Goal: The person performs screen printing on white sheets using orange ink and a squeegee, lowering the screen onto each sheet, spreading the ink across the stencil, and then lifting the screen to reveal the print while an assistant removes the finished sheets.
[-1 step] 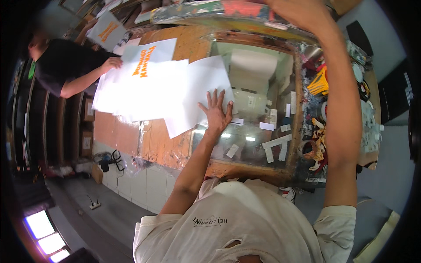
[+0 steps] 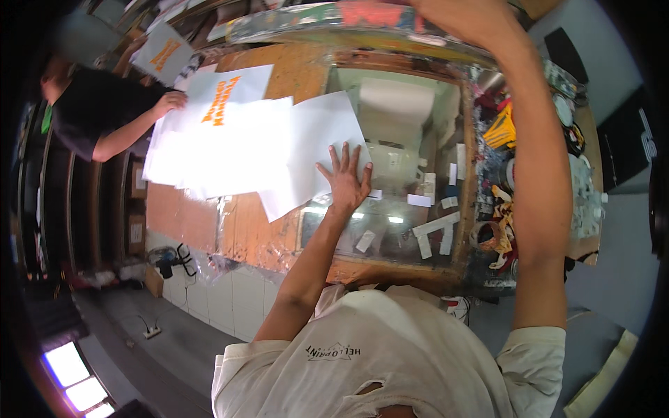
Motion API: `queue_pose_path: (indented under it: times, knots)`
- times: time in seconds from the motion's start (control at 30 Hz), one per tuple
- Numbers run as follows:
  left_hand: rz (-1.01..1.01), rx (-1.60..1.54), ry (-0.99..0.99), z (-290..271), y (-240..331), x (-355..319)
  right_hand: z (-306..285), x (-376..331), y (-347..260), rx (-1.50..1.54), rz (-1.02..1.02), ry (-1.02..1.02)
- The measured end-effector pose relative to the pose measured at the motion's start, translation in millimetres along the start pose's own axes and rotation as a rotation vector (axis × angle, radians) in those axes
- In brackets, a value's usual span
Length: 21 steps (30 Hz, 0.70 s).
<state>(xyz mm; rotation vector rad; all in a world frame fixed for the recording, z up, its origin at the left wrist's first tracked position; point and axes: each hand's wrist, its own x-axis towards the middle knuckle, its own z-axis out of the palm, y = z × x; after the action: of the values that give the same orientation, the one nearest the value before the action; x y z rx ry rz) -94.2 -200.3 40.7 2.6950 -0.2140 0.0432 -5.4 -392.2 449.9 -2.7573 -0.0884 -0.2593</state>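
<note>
My left hand [image 2: 343, 182] lies flat with fingers spread on the right edge of a blank white sheet [image 2: 306, 132]. That sheet overlaps the glass plate [image 2: 390, 237] set in the wooden table. At the top edge, my right hand [image 2: 446, 10] reaches to a long tape-covered frame [image 2: 300, 24], which looks like a tilted-up printing screen. The picture's edge cuts off its fingers, so their grip is hidden. More white sheets [image 2: 223, 153] overlap to the left, one of them a sheet with orange lettering [image 2: 254, 80].
At the left, a co-worker's hand [image 2: 169, 103] touches the sheets; another orange-printed sheet [image 2: 164, 52] is up behind it. Pale tape strips [image 2: 435, 226] stick to the glass. Along the right side are a yellow-stained cloth [image 2: 500, 129], a tape roll [image 2: 486, 235] and clutter.
The view has shifted slightly, so the table and sheets sit a little further left. Both my hands keep the same pose.
</note>
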Motion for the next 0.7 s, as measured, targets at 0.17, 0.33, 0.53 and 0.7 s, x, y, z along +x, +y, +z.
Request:
queue_pose_path:
  times: [0.17, 0.33, 0.53, 0.7]
  knots:
    - [0.427, -0.022, -0.047, 45, 44, 22, -3, 2, 19, 0.089, -0.113, -0.063]
    - [0.56, -0.026, -0.106, 65, 90, 26, -24, 18, 38, 0.016, -0.268, -0.194]
    - [0.534, -0.041, -0.181, 70, 131, 19, -15, 32, 39, -0.115, -0.307, -0.043]
    - [0.257, 0.039, -0.159, 44, 105, -30, -9, 35, 42, -0.162, -0.318, 0.03]
